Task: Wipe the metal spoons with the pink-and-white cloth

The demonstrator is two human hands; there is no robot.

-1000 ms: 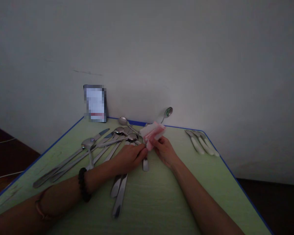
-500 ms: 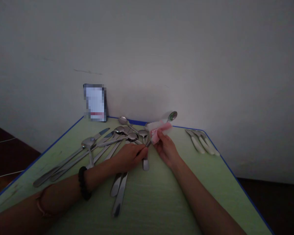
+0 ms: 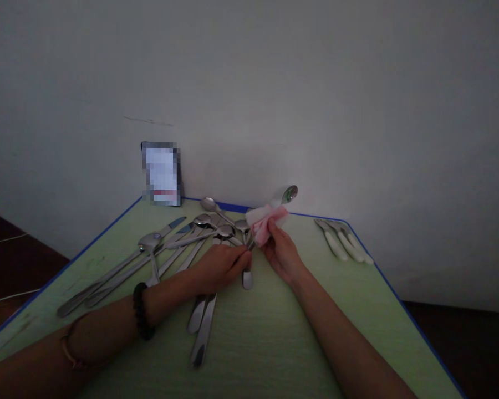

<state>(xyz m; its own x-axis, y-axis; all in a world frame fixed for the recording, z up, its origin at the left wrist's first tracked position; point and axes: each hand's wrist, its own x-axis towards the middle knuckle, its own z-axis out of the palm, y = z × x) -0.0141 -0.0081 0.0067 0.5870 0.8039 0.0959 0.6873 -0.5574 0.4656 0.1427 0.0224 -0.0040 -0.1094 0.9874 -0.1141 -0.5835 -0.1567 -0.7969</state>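
A metal spoon (image 3: 290, 194) is held up off the table, its bowl pointing away to the right. My left hand (image 3: 221, 267) pinches the end of its handle. Around the middle of the handle my right hand (image 3: 283, 254) has closed with a pink and white cloth (image 3: 263, 223), which covers that stretch of the spoon. Beneath and beside my left hand lies a loose pile of metal spoons (image 3: 225, 230) and knives (image 3: 203, 332), partly hidden by that hand and forearm.
Several forks with pale handles (image 3: 349, 244) lie side by side at the table's right edge. At the back left a phone (image 3: 162, 174) leans against the wall (image 3: 249, 100). The green table (image 3: 266, 343) has a blue rim.
The spoon's bowl has shifted slightly left and up. The cloth, blurred before, has moved a little left in my right hand. My left hand has hardly moved.
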